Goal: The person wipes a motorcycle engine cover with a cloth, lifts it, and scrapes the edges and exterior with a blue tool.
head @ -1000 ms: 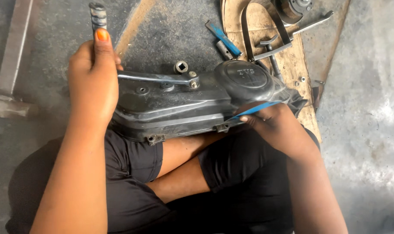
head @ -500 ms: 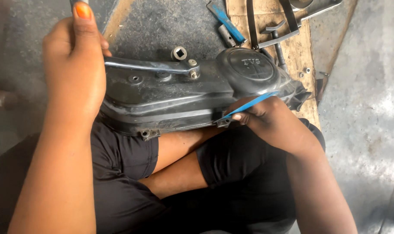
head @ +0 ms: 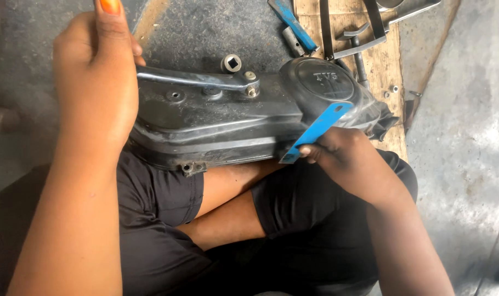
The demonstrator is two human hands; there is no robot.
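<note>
A: Where was the engine cover (head: 227, 123)?

B: Across the person's lap, long side left-right, round end to the right.

A: Left hand (head: 96, 82)?

B: Clenched at the cover's left end, by the metal lever arm (head: 194, 79); what it gripped was hidden, can't tell.

A: Right hand (head: 348, 159)?

B: Grasped a blue flat tool (head: 315, 130), blade against the cover's front edge. Loose socket (head: 231, 63) on the floor just behind.

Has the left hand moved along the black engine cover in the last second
Cannot tell. The left hand sits at the same end of the black engine cover, gripping the lever; its shift in frame matches the camera's.
</note>
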